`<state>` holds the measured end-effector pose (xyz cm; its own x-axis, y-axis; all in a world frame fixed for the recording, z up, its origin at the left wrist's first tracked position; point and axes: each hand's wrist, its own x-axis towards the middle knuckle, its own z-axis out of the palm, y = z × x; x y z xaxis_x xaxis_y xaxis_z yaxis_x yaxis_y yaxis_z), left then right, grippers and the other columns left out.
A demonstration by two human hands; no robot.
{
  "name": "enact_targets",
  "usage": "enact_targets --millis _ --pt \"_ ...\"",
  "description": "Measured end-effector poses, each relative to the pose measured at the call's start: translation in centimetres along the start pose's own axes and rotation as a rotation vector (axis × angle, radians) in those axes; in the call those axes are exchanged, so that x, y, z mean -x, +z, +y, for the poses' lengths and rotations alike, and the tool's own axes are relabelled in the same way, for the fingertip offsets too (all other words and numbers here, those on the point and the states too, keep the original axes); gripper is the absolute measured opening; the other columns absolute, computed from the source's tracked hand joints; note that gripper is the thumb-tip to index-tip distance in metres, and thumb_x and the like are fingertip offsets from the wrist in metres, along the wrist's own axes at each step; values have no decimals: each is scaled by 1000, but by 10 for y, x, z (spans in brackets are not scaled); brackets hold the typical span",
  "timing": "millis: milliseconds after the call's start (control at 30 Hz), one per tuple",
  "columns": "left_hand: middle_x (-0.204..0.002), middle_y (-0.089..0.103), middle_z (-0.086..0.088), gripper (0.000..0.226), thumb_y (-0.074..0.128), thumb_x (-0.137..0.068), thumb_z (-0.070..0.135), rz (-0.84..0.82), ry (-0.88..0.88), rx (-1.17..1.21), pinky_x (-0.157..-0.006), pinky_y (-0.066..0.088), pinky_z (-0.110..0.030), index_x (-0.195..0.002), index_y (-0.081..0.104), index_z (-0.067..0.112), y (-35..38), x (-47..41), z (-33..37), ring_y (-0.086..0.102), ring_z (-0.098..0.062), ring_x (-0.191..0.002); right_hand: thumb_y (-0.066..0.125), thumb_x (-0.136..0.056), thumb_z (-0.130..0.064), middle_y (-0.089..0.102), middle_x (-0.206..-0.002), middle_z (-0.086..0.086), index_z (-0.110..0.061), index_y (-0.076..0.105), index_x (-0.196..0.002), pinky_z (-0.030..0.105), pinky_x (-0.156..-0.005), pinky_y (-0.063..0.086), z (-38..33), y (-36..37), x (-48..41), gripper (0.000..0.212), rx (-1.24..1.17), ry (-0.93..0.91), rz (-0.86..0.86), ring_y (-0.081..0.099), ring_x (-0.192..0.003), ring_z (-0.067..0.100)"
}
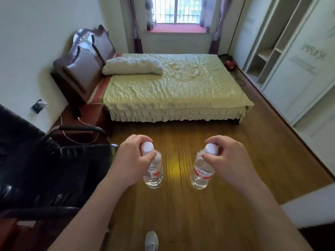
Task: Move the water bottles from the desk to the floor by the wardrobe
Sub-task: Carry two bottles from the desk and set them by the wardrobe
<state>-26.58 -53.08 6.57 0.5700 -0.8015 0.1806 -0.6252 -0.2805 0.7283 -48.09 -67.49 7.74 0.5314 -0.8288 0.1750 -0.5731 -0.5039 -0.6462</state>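
I carry two clear water bottles with white caps and red-and-white labels, both hanging above the wooden floor (181, 205). My left hand (133, 160) grips the left bottle (154, 171) by its neck, fingers around the cap. The right bottle (202, 171) hangs the same way from my right hand (230, 160). Along the right wall stands the white wardrobe (299, 69), with open shelves and a sliding door. No desk is in view.
A black office chair (41, 169) stands close on my left. A bed (172, 87) with a yellow cover lies ahead across the room, a dark nightstand (81, 118) beside it. My grey shoe (151, 240) shows below. A white surface edge (311, 205) juts in at right.
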Motion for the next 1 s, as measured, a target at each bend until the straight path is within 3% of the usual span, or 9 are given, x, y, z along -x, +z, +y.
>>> enact_targets --millis 100,500,1000 --pt "-94 59 14 25 75 -82 22 -68 69 2 -75 52 -27 -105 65 23 24 -34 6 58 -6 -83 79 -73 -22 67 -93 -14 -24 72 -100 26 -71 52 17 -6 -15 28 -1 74 63 60 -81 4" --pt "-96 56 19 27 75 -82 24 -324 290 39 -74 44 -20 -107 65 26 102 -174 40 55 -5 -84 77 -77 -23 66 -91 -16 -27 68 -99 23 -67 55 64 -24 -67 25 -75 377 287 63 -83 5" --pt "-95 57 19 24 73 -81 24 -474 389 47 -73 43 -24 -104 66 30 254 -317 133 55 -5 -81 76 -81 -26 63 -95 -19 -31 63 -101 23 -68 58 193 -96 -165 25 -66 536 411 63 -87 7"
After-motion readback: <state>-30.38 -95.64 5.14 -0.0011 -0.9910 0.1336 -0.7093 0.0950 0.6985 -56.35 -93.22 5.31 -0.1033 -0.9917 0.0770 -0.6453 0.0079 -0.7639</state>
